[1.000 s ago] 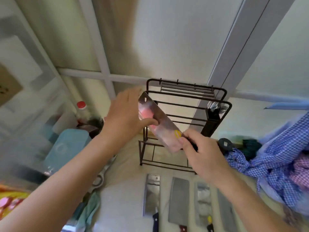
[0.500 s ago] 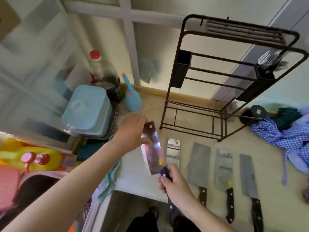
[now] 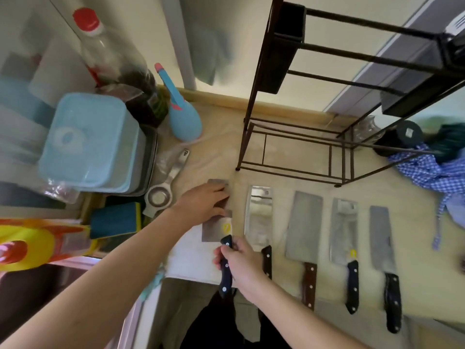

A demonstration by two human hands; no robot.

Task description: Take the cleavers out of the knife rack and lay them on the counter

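Observation:
A cleaver (image 3: pixel 216 230) with a black handle and a yellow sticker lies flat at the left end of a row on the beige counter (image 3: pixel 289 172). My left hand (image 3: pixel 201 206) rests on its blade. My right hand (image 3: pixel 241 263) grips its handle. Several other cleavers lie side by side to the right: a shiny one (image 3: pixel 259 217), a broad one with a brown handle (image 3: pixel 303 227), one with a yellow tag (image 3: pixel 343 230) and a dull one (image 3: pixel 381 238). The dark wire knife rack (image 3: pixel 297 152) stands behind them with no cleaver in it.
A blue lidded box (image 3: pixel 88 144), a red-capped bottle (image 3: pixel 105 51), a blue squeeze bulb (image 3: pixel 183 117) and a metal strainer (image 3: pixel 161 195) crowd the left. A checked blue cloth (image 3: pixel 432 172) lies at the right. The counter's front edge is close below the handles.
Both hands have carried the cleaver from in front of the rack down to the counter, and it now lies flat at the left end of the row.

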